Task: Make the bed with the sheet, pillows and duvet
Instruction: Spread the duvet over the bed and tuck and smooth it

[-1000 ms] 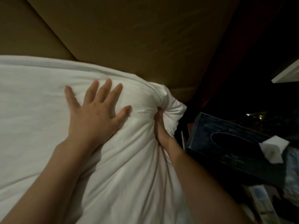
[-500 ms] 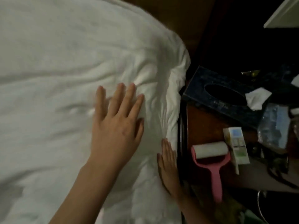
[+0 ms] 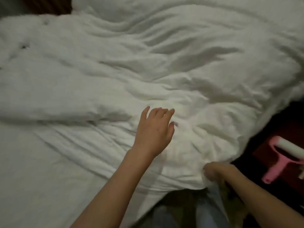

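Duvet (image 3: 164, 71) edge in right hand (image 3: 215, 171)

Both forearms bare to the frame's lower edge; no sleeves, watch or bands visible. Left hand (image 3: 154, 130) and right hand (image 3: 217, 170): no rings seen, though blur limits certainty. Legs below in what may be pale blue jeans (image 3: 205, 213).
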A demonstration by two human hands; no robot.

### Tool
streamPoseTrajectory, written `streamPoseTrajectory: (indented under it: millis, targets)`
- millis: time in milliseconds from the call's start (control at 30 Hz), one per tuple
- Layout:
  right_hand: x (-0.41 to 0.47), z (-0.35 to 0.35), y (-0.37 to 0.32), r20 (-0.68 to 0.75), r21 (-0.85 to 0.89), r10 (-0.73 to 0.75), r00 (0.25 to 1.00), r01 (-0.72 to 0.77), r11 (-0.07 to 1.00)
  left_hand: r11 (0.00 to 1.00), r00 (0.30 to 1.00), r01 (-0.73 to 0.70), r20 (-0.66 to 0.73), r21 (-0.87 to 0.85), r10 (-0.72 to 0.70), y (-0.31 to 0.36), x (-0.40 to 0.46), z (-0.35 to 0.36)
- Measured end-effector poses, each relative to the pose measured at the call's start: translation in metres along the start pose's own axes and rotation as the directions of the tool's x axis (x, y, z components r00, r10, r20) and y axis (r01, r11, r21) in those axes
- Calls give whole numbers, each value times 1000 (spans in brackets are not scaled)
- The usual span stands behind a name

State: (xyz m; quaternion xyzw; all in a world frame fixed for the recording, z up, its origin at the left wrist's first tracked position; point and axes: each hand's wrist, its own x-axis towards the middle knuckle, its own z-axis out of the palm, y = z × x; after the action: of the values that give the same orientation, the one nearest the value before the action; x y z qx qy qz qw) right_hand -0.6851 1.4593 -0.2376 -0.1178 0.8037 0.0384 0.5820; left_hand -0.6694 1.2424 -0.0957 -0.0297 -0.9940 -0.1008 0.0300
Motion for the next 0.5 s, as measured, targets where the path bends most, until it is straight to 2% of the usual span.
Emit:
streamPoseTrajectory:
  millis: [33, 67, 100, 133, 167, 200, 233, 267, 300, 367, 400, 433, 500]
  targets:
    - [-15, -16, -22, 73, -78, -2, 997, 8, 997, 997, 997, 82, 4, -5, -82, -23, -19, -3]
    - [-29, -30, -53, 82, -138, 2, 997, 9, 990, 986, 986, 166, 18, -16, -165, -45, -38, -3]
    - [-43, -41, -88, 34, -238, -55, 998, 62, 969, 966, 966, 254, 53, -37, -252, -67, -56, 1]
    - [-41, -47, -119, -83, -305, -166, 983, 133, 943, 934, 930, 353, 129, -55, -344, -85, -72, 7]
    - [-36, -47, -150, -215, -363, -307, 927, 216, 906, 893, 876, 448, 215, -32, -432, -103, -90, 17]
    - [-31, -44, -178, -336, -398, -431, 837, 289, 871, 849, 804, 527, 306, 28, -509, -119, -108, 29]
    - [-19, -43, -205, -442, -413, -553, 706, 386, 825, 800, 728, 592, 360, 99, -584, -134, -125, 42]
    - [-15, -39, -233, -484, -420, -645, 591, 490, 764, 744, 657, 651, 381, 150, -651, -147, -143, 55]
    - [-2, -26, -257, -466, -435, -707, 533, 557, 707, 679, 575, 713, 408, 175, -709, -158, -162, 68]
    - [19, 7, -297, -338, -524, -711, 616, 504, 686, 475, 381, 873, 457, 109, -804, -176, -194, 89]
    - [32, 26, -311, -312, -575, -682, 661, 440, 690, 313, 261, 949, 483, 29, -836, -187, -208, 100]
    - [45, 42, -320, -348, -622, -665, 661, 368, 691, 125, 143, 990, 513, -70, -846, -200, -218, 111]
    - [58, 56, -330, -396, -651, -661, 638, 312, 692, -243, -23, 916, 563, -320, -826, -224, -232, 130]
